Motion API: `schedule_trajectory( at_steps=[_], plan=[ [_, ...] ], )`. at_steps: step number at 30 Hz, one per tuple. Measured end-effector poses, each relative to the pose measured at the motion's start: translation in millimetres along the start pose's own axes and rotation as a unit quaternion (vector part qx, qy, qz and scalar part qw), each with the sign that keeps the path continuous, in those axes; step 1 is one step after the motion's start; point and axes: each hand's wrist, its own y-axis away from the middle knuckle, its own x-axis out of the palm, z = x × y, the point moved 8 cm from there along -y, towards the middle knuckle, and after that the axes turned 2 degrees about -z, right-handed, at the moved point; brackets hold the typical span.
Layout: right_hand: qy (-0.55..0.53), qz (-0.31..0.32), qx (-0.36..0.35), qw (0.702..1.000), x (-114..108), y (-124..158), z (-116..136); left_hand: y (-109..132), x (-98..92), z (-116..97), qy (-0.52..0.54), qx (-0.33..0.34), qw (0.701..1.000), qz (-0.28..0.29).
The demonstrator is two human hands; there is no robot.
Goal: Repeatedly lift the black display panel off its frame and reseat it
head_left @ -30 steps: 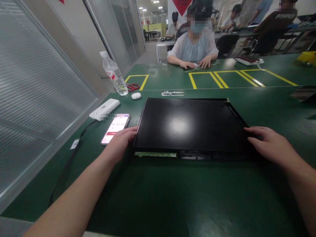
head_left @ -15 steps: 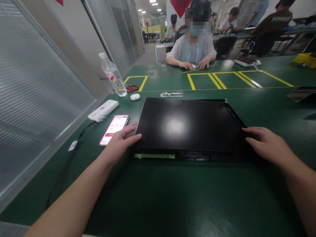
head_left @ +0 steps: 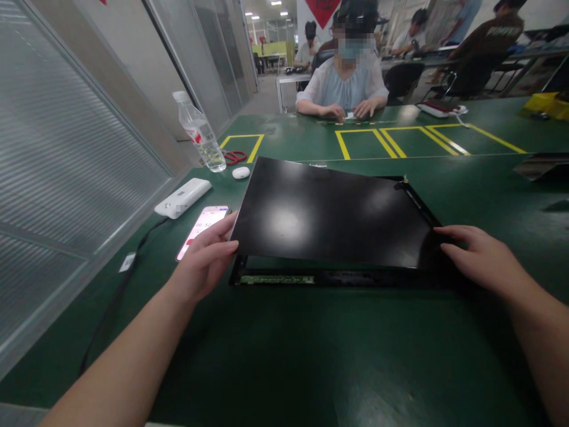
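A thin black display panel (head_left: 329,219) is tilted, its left side raised above a black frame (head_left: 377,279) on the green table. My left hand (head_left: 207,252) pinches the panel's left edge, thumb on the front and fingers behind. At the right, my right hand (head_left: 475,252) has its fingers closed at the side of the frame, close to the panel's right edge; the exact contact lies in shadow. A green circuit strip (head_left: 275,280) runs along the near left side of the frame. Table surface shows through the gap beneath the panel.
Left of the panel are a lit phone (head_left: 202,228), a white power bank with cable (head_left: 184,197), a white earbud case (head_left: 240,172), red-handled scissors (head_left: 235,157) and a water bottle (head_left: 202,136). Across the table (head_left: 302,356), marked with yellow tape, sits a person (head_left: 344,86).
My left hand has raised the panel's left side and drawn it slightly left, opening a gap above the frame. My right hand has barely moved.
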Motion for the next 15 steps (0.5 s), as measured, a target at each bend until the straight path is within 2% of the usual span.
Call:
schedule_trajectory(
  at_steps=[4,9,15],
  plan=[
    [-0.017,-0.001,0.011,1.0,1.3,-0.3,-3.9,1.9,2.5,-1.6,0.01,-0.006,1.0,-0.015],
    [-0.081,0.002,0.059,0.995,2.7,1.6,-8.0,1.4,1.5,0.8,0.028,-0.009,0.999,-0.017],
    [-0.213,-0.003,0.165,0.963,-1.5,8.7,-13.0,3.3,1.8,-0.3,0.026,-0.005,0.999,-0.026]
  ],
)
